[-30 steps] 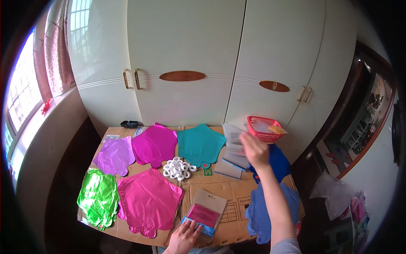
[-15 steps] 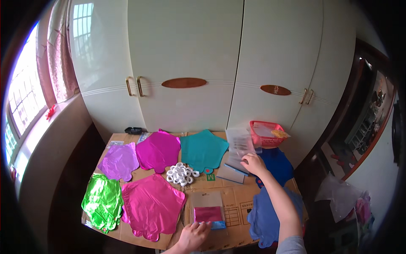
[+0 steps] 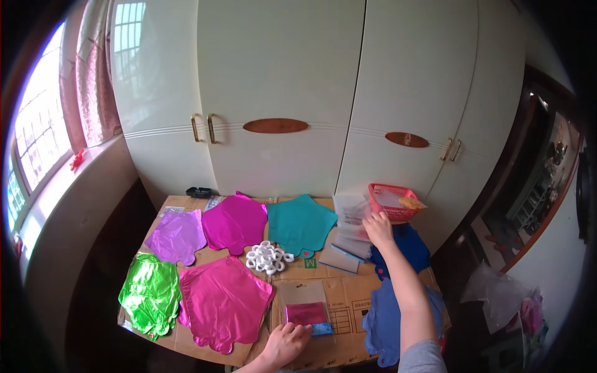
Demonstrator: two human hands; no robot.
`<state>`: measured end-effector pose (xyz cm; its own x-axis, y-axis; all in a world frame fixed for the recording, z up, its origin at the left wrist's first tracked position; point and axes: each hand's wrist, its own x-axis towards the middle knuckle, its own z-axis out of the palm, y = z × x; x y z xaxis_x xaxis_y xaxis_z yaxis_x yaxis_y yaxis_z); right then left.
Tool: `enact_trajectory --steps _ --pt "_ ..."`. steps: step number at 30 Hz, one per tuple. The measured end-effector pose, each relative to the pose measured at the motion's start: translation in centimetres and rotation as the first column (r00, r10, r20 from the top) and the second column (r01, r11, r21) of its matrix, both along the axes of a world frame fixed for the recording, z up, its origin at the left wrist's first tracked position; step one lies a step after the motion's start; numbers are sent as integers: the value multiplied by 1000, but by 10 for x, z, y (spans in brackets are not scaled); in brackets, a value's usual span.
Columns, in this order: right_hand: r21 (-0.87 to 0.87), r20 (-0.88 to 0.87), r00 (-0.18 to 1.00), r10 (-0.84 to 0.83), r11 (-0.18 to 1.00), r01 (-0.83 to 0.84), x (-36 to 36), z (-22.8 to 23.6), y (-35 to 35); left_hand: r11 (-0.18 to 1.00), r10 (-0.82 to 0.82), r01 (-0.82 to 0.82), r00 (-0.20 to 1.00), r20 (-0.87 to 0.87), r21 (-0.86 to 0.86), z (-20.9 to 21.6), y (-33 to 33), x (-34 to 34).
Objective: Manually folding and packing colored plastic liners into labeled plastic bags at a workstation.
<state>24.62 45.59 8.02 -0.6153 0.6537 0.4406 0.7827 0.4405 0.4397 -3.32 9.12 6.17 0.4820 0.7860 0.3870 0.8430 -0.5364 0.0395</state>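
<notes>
My left hand [image 3: 287,343], fingers curled, grips the lower left edge of a clear plastic bag [image 3: 301,290] lying on the cardboard. Inside that bag is a folded piece of pink foil [image 3: 305,313], with a blue strip [image 3: 321,329] at its lower end. My right hand [image 3: 378,229] reaches to the back right, its fingers pinched at the edge of a stack of clear plastic bags [image 3: 349,211]; how many it holds is hidden. Just in front of the stack lie flat packets with blue edges [image 3: 339,258]. Beyond my right fingers stands a red basket [image 3: 392,210].
Shiny foil sheets lie around: green [image 3: 149,292], large pink [image 3: 225,301], lilac [image 3: 177,236], magenta [image 3: 233,221], teal [image 3: 303,224], dark blue [image 3: 407,248] and lighter blue [image 3: 392,323]. White rings [image 3: 267,257] are heaped mid-table. A white cabinet [image 3: 280,165] stands behind.
My right hand has moved a little away from me, toward the basket, along the stack of clear bags. My left hand stays at the bag with the pink foil.
</notes>
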Motion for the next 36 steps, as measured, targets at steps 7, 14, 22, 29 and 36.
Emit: enact_trajectory --steps 7,14,22,29,36 --pt "-271 -209 971 -113 961 53 -38 -1 -19 1000 -3 5 999 38 -30 -1 2 -4" --pt "-351 -465 883 -65 929 -117 -28 3 -51 988 -44 43 999 -2 -148 13 6 -11" --pt "-594 -387 896 -216 802 -63 -18 5 -71 985 -93 88 995 -31 -148 11 18 -15" --pt "-450 -509 843 -175 889 -88 -19 28 -92 979 -167 163 986 -24 -120 -2 32 -21" --pt "-550 -788 603 -128 588 -593 -42 62 -276 989 -117 110 991 -68 -97 8 25 -20"
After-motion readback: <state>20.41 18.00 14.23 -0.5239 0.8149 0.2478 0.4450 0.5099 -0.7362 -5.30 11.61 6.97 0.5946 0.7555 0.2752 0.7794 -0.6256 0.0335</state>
